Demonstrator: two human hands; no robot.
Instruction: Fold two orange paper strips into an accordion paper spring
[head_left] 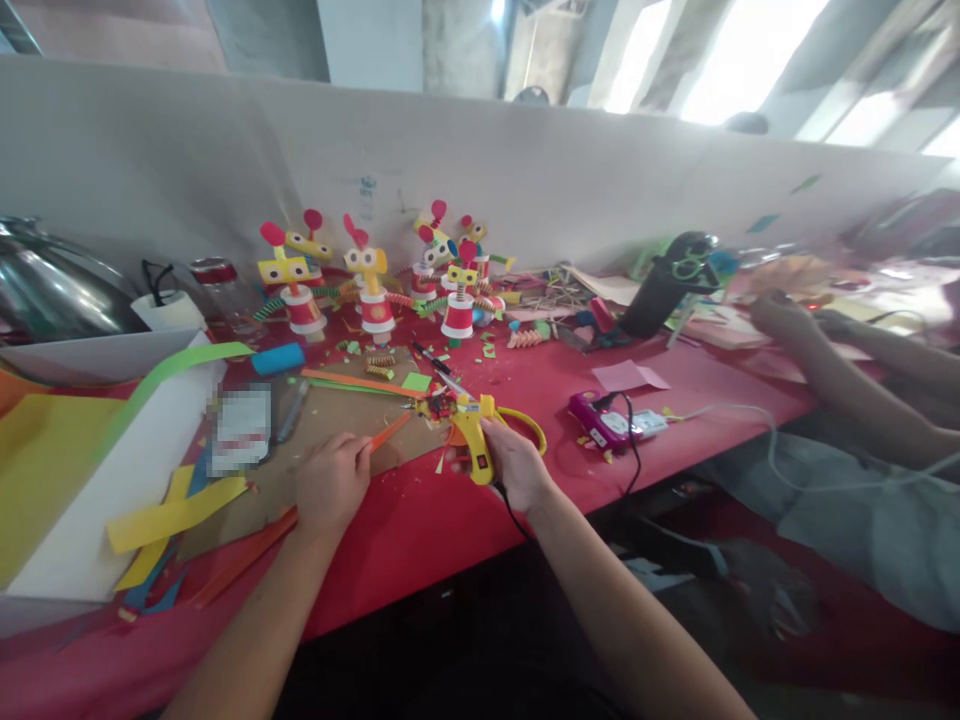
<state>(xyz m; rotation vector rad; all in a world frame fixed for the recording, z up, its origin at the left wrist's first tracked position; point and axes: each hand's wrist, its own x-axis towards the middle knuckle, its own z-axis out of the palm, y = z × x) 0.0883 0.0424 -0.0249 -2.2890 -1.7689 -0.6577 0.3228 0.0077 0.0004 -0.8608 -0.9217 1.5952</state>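
My right hand (519,462) is wrapped round the handle of a yellow glue gun (474,440), whose nozzle points left. Between the closed fingers of my left hand (334,480) runs an orange paper strip (390,430), its end close to the nozzle; whether they touch I cannot tell. Under them lies a brown cardboard sheet (337,410). On it are another orange strip (364,382), a green paper piece (416,382) and small coiled paper springs (381,361). Yellow-handled scissors (531,420) show partly behind the glue gun.
Several red-and-white paper-cup figures (373,310) stand along the back wall. A purple power strip (600,420) with cables sits at right. A box of coloured paper (97,480) is at left, beside a metal kettle (64,285). Another person's arm (832,350) rests at far right.
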